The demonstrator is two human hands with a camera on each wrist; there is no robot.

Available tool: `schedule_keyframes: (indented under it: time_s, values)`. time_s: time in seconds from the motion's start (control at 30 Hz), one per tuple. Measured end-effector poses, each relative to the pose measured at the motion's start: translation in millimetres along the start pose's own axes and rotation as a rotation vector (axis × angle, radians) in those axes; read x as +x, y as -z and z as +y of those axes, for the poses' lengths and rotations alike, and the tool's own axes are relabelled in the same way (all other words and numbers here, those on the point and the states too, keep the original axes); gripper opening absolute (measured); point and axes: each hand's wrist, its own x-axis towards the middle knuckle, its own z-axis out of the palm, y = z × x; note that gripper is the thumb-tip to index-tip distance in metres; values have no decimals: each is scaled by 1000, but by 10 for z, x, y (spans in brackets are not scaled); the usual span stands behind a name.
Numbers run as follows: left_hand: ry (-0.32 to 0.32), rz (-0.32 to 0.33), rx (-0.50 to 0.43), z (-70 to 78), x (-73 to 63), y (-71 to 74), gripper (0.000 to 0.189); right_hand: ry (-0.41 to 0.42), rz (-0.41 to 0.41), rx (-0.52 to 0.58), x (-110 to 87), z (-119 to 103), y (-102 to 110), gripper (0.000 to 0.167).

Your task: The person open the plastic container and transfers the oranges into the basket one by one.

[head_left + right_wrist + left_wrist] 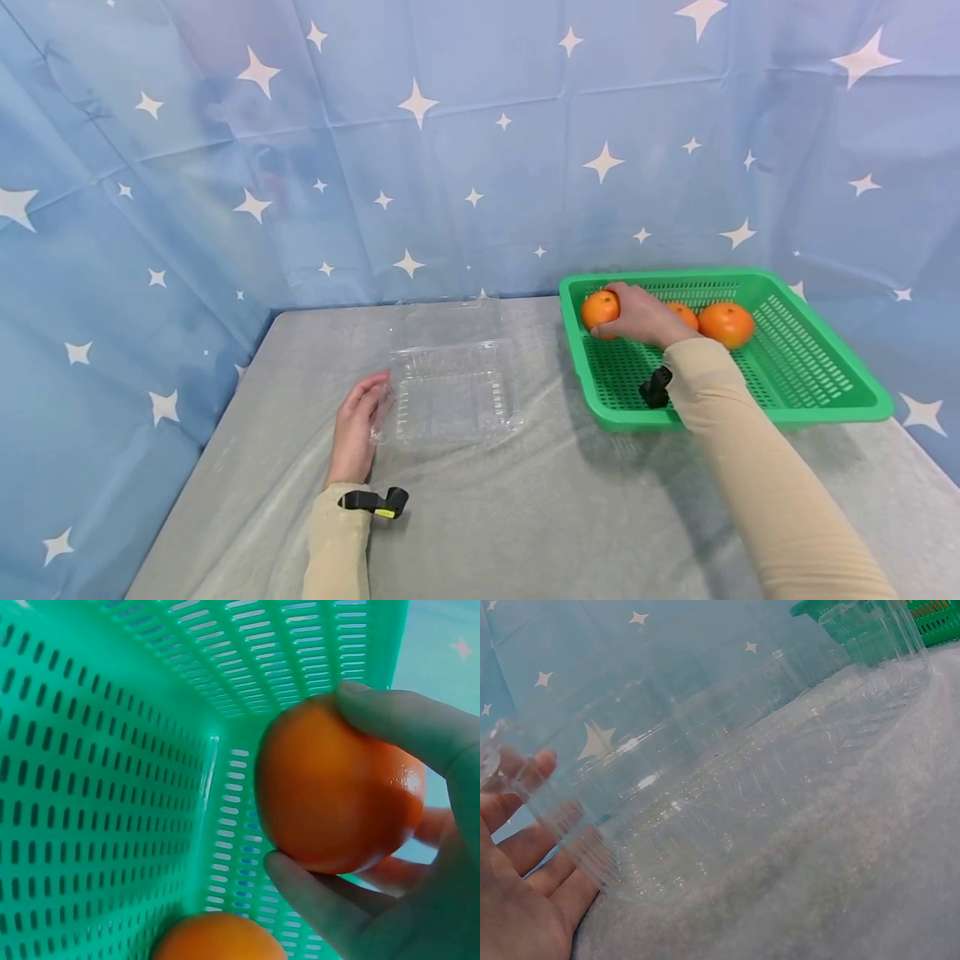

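Observation:
My right hand (643, 317) grips an orange (601, 309) at the left end of a green plastic basket (832, 414). In the right wrist view the thumb and fingers wrap round this orange (337, 787), which is held against or close to the basket wall. Behind the hand, inside the basket, sit a partly hidden orange (683, 316) and a larger-looking orange (726, 325). My left hand (362, 423) rests on the table against the left side of a clear plastic clamshell box (450, 408). Its loosely extended fingers (559, 874) touch the box's outer wall. The box lies open, with its lid tilted back.
A grey cloth covers the table (570, 517). Behind and to the left hangs a blue curtain (480, 167) with white stars. The basket stands at the table's back right, to the right of the box.

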Motion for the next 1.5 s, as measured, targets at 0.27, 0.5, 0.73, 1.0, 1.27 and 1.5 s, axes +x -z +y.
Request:
schedule_keyframes:
  time_s: [0.27,0.5,0.73,1.0,1.27,1.5]
  values:
    - [4,-9,-2,19,2,-16,38,-3,3,-4,10,10,-34,83]
    - [2,-17,-17,13,0,13,39,-14,-16,-1,38,18,-61,82]
    - [-2,-17,-2,6,-2,21,40,-37,-57,1,68,34,-89,82]
    - [-1,2,5,27,2,8,38,-61,-102,-10,104,86,-129,84]
    - [-2,-19,-2,45,8,24,37,-61,-132,-16,112,110,-162,83]
    - [-4,-26,6,29,3,12,40,-85,-157,-10,105,140,-175,85]
